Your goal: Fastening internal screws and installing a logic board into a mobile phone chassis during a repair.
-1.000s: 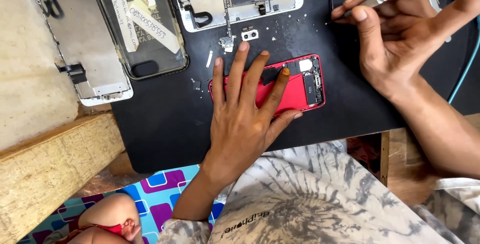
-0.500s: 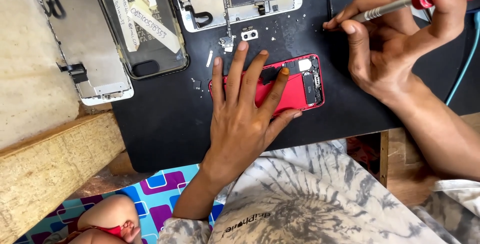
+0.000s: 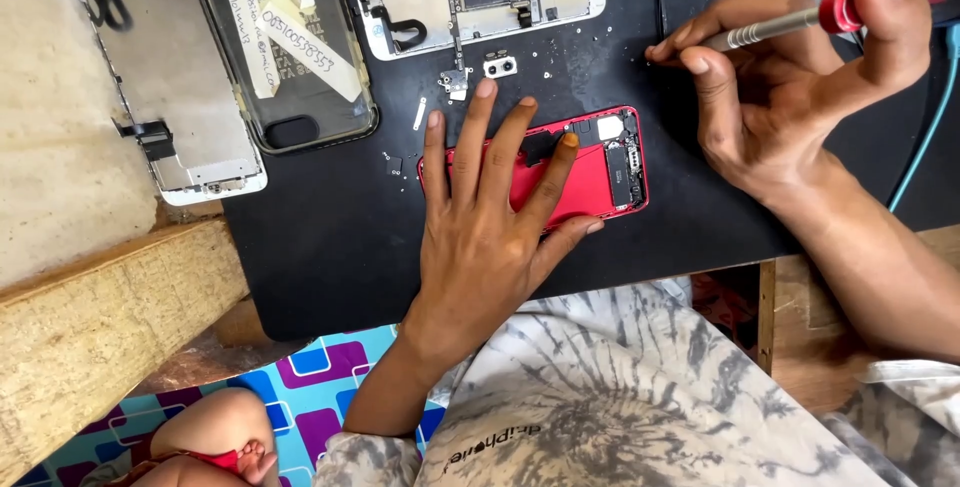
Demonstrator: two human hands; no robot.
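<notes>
Left hand (image 3: 480, 237) flat, palm down, fingers spread and stretched away from the body; thumb angled out to the right; wrist straight, bare forearm rising from the lower centre of the view. Right hand (image 3: 790, 97) raised to the upper right, curled in a pinch; thumb on top, pressed against the bent index finger; remaining fingers (image 3: 700, 32) reach leftward, tips low; wrist bent, bare forearm running down toward the lower right corner. The two hands sit apart, not touching; left lower and nearer the body, right higher and farther out.
</notes>
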